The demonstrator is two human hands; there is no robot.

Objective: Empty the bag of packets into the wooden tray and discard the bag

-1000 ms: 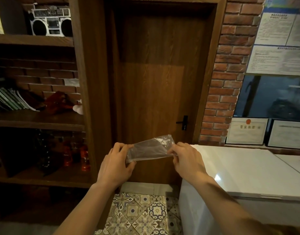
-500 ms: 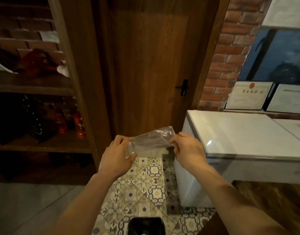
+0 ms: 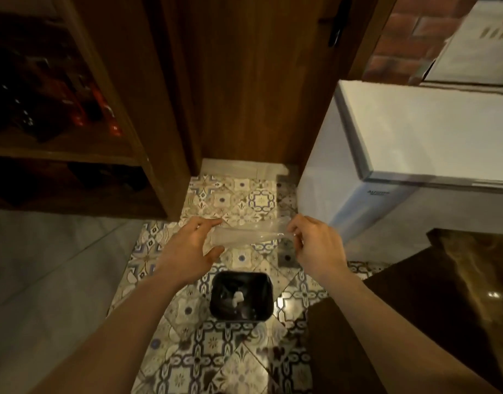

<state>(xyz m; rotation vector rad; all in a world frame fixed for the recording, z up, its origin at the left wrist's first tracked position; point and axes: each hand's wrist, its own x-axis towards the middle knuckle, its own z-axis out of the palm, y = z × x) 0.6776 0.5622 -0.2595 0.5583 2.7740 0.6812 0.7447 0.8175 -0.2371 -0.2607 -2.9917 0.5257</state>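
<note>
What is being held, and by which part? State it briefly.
The crumpled clear plastic bag: left hand holds its left end, right hand pinches its right end.

Count: 2 hands, left hand (image 3: 185, 251) and right hand (image 3: 320, 248); 1 clear bag (image 3: 244, 236); 1 black bin (image 3: 268, 282); 1 white freezer (image 3: 415, 132); 1 door (image 3: 259, 81); 1 shelf unit (image 3: 60, 149).

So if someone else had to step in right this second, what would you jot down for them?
Left hand: holds the left end of the clear bag.
Right hand: pinches the right end.
Bag: stretched flat between both hands, looks empty, held above the tiled floor just beyond the black bin.
Done: the bag seems emptied; the wooden tray is out of view, so I cannot confirm it.
Left: bring the bag over the bin and drop it in.
</note>
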